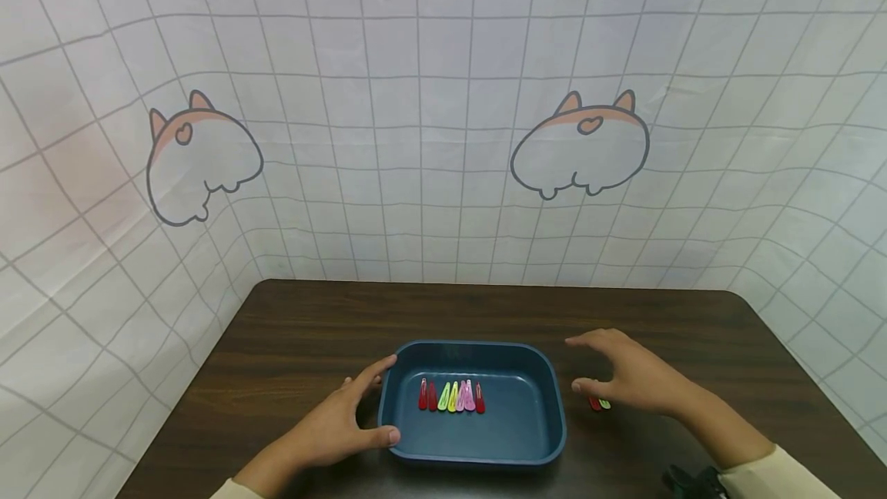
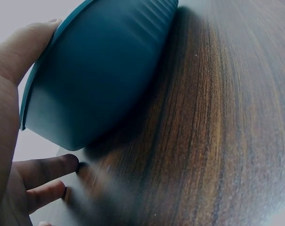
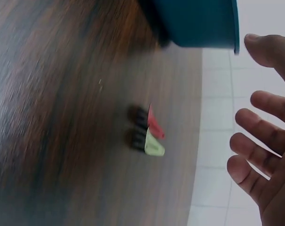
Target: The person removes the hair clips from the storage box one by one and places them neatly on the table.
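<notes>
A blue rectangular tray (image 1: 485, 437) stands on the table. Inside it several snap hair clips (image 1: 453, 396) lie in a row: red, green, yellow and pink. My left hand (image 1: 339, 418) is spread along the tray's left side, its thumb touching the rim, while in the left wrist view other fingers (image 2: 51, 165) reach down by the tray's lower corner. To the right of the tray, my right hand (image 1: 634, 376) hovers with fingers apart, holding nothing. Below it on the table are a red hair clip (image 3: 154, 125) and a light green hair clip (image 3: 154, 146), partly hidden by the hand in the head view.
The dark wood-grain table (image 1: 312, 322) reaches back to a white grid-patterned curtain (image 1: 443, 137), which also hangs at both sides. A small black object (image 1: 693, 482) is by the right sleeve, near the bottom edge of the head view.
</notes>
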The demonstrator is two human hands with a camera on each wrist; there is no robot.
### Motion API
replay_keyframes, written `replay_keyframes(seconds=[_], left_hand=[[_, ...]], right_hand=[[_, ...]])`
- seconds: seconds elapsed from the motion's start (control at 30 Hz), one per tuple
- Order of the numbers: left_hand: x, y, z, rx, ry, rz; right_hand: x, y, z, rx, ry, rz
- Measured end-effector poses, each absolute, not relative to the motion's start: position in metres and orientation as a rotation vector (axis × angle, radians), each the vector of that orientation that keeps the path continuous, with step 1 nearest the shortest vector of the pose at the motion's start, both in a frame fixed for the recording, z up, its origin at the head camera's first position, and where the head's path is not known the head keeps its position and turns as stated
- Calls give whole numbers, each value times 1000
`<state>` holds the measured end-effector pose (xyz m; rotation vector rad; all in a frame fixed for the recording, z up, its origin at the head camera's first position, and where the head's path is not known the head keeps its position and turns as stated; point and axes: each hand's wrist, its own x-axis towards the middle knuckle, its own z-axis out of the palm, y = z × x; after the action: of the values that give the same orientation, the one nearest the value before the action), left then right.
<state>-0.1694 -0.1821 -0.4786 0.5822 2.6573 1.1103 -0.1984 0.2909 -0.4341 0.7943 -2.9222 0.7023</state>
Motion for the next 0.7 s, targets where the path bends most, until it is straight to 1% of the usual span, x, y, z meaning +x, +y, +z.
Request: replay_keyframes(seconds=[0.7], left_hand=[[-170, -182, -478, 586, 2661, 1102]], right_hand=[[-197, 245, -429, 852, -2914, 713]])
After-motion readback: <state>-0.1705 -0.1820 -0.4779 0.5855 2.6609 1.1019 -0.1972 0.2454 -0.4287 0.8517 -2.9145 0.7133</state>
